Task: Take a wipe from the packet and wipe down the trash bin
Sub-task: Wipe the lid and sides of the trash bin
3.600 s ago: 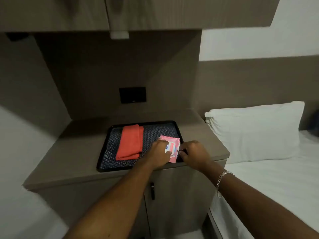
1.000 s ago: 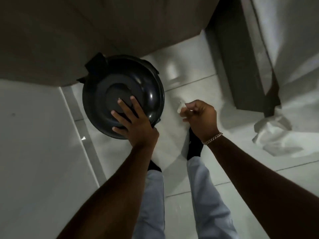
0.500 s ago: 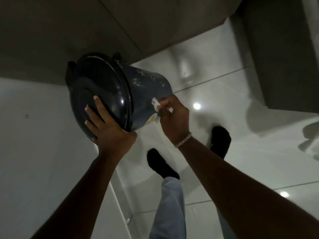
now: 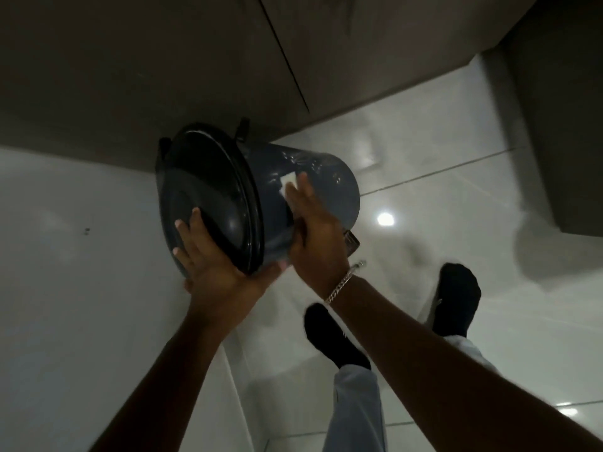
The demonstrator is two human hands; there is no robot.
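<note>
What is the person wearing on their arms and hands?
The left arm and right arm are bare, with no sleeves in view. Neither the left hand nor the right hand has a glove. A silvery chain bracelet with chunky links circles the right wrist. The left wrist shows nothing.

Tile floor [image 4: 456,203] w/ socked feet [image 4: 336,340].

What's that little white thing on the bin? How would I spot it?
Find the dark round bin, tilted over the glossy floor tiles, its black lid under the left hand. On its blue-grey side wall, just past the lid's rim, the right hand presses a small white wipe. It is the only pale patch on the bin, showing at the fingertips.
</note>
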